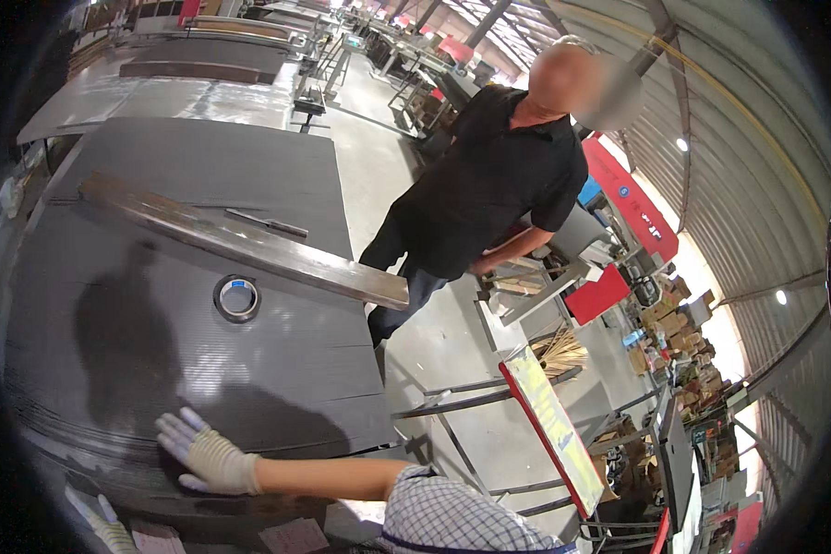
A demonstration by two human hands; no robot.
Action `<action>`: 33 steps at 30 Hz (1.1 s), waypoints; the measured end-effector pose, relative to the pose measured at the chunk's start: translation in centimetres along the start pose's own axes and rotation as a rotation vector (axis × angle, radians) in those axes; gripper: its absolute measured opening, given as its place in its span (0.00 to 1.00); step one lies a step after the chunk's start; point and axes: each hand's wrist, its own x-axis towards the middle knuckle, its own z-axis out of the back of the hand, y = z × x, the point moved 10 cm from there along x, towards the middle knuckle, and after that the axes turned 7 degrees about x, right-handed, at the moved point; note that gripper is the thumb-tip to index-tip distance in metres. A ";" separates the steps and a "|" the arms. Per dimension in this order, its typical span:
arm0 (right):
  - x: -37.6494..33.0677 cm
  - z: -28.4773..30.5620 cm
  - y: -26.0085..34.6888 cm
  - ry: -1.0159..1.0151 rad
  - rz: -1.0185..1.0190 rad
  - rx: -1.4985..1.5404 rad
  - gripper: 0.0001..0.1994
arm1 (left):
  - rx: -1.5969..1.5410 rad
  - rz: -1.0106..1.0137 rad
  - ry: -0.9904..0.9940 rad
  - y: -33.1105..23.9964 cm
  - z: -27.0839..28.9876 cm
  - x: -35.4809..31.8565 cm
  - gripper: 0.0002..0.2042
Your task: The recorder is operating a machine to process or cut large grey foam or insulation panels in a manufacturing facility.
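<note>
Through the head view, I'm seeing my gloved right grip (208, 454) lying palm-down, fingers spread, pinching nothing. The dark sheet stack (295, 365) is sitting directly beneath it and reaching well beyond the fingertips. My left grip (109, 528) is showing only partly at the lower edge; I can't tell whether it's holding anything. I'm judging the sheets as already piled, with a metal bar (258, 249) lying across them; the near edges are looking uneven, so squaring may be remaining. A tape roll (220, 300) is resting unheld beyond the right grip.
</note>
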 end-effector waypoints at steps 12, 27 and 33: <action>-21.0 9.4 -9.8 -0.063 -0.202 -0.350 0.39 | -0.227 0.428 0.355 -6.5 -5.9 -12.5 0.36; -27.2 9.2 -7.2 -0.124 -0.009 -0.321 0.41 | -0.583 0.446 0.270 -31.7 11.6 -41.6 0.41; -32.6 6.2 -7.3 -0.028 0.073 -0.349 0.41 | -0.615 0.405 0.446 -40.1 13.4 -49.2 0.45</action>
